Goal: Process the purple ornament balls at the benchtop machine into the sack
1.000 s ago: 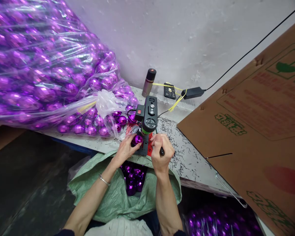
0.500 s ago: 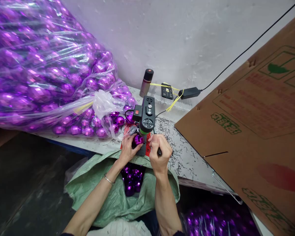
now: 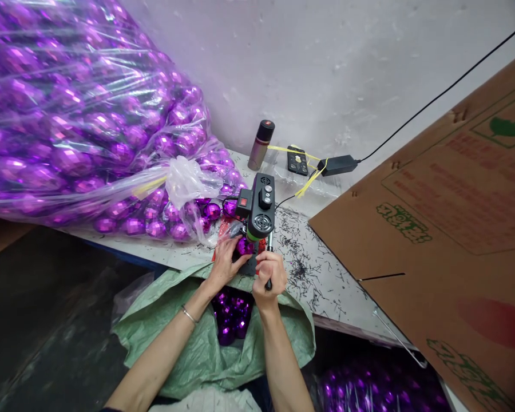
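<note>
Nearest the person, a green sack (image 3: pixel 167 343) is gaping on the near side of the machine (image 3: pixel 262 200), its mouth spread close to the bench edge, apparently so that the purple balls (image 3: pixel 232 312) inside are lying within short reach. Just in front of the machine, the left hand (image 3: pixel 225 264) is grasping a shiny purple ball (image 3: pixel 244 246), thumb on the near side and fingers on the left. The ball is sitting directly beneath the machine's head, and this pinch is probably steadying it while leaving its top to the machine; the exact contact there is hidden. To the machine's near right, the right hand (image 3: pixel 269 277) is clenching a handle (image 3: pixel 270 243), its fingers wrapped in a full fist with a black end poking out, a hold that looks suited to firm leverage. Right of the machine, thin dark bits (image 3: pixel 300 266) are littering the white bench (image 3: pixel 341 315). Left of the machine, a clear bag (image 3: pixel 68 126) is bulging with more balls; farther right of it, a cardboard box (image 3: pixel 446 240) is standing. Behind the machine, a bottle (image 3: pixel 261 146) is standing, seemingly out of the hands' way, and a black power adapter (image 3: pixel 338 165) is lying behind and to the right.
</note>
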Demonstrator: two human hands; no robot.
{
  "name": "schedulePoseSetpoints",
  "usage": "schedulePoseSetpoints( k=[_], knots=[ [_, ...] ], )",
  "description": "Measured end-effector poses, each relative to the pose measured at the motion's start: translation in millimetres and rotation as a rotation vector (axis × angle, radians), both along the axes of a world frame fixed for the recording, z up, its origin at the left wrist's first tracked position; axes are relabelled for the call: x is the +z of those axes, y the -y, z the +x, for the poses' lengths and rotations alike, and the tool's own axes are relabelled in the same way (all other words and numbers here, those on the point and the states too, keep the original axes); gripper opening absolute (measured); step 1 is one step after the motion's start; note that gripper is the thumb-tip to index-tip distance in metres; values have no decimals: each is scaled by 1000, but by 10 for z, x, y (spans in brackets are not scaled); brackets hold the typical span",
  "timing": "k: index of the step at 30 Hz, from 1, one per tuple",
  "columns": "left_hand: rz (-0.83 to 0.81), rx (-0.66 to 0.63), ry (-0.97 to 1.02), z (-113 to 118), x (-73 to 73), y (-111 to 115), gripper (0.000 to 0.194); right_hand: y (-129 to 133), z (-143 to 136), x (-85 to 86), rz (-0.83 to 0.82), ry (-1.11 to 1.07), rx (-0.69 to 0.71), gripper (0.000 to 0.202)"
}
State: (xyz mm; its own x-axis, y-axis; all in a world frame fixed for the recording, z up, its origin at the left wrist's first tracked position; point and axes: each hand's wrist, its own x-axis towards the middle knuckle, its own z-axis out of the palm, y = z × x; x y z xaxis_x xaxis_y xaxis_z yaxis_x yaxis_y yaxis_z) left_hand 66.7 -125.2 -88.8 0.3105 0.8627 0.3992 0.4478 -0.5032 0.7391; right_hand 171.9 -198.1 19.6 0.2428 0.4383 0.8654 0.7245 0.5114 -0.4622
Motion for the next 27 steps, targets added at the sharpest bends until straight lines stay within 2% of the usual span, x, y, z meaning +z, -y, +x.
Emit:
schedulePoseSetpoints(
  k=[5,27],
  knots=[
    [-6,9,-1,9,43,28,54,-15,23,-161,1,2,-14,27],
    [-14,17,12,26,32,36,51,-66,15,-316,57,-32,-27,30]
  ],
)
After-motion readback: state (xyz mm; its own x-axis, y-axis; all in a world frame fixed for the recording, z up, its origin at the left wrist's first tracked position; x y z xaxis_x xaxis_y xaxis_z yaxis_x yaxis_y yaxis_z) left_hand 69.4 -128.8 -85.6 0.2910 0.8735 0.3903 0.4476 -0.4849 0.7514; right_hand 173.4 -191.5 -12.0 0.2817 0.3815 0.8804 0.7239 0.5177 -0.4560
